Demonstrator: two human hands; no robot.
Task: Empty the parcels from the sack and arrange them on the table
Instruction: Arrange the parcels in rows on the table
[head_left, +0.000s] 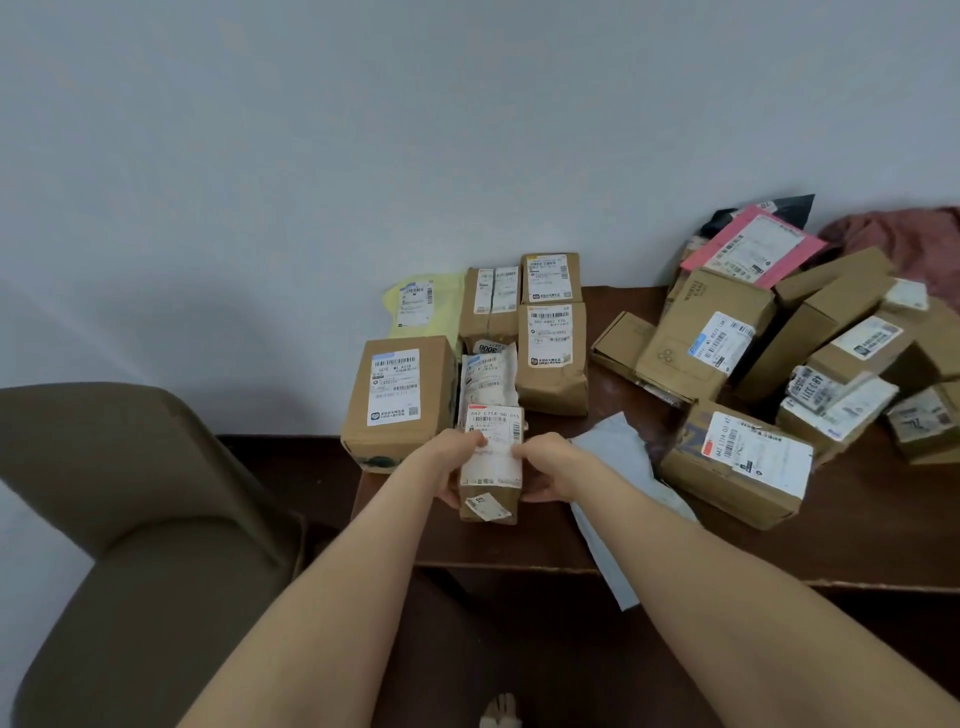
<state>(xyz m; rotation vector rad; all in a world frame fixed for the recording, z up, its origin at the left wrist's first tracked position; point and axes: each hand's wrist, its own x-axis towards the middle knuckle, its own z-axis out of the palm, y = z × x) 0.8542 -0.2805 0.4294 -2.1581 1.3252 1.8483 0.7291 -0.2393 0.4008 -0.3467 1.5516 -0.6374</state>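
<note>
Now left hand (451, 470) and right hand (546, 470) grip the small parcel (491, 462) between them.

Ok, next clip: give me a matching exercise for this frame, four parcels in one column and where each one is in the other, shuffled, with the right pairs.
Parcels
1. small brown box
2. yellow mailer
3. pink mailer
4. pale grey mailer

Places
A. on top of the jumbled heap at the right
B. held between the left hand and right hand
C. lying flat, hanging over the front edge of the table
D. back left of the tidy rows

Pairs: 1-B, 2-D, 3-A, 4-C
</note>
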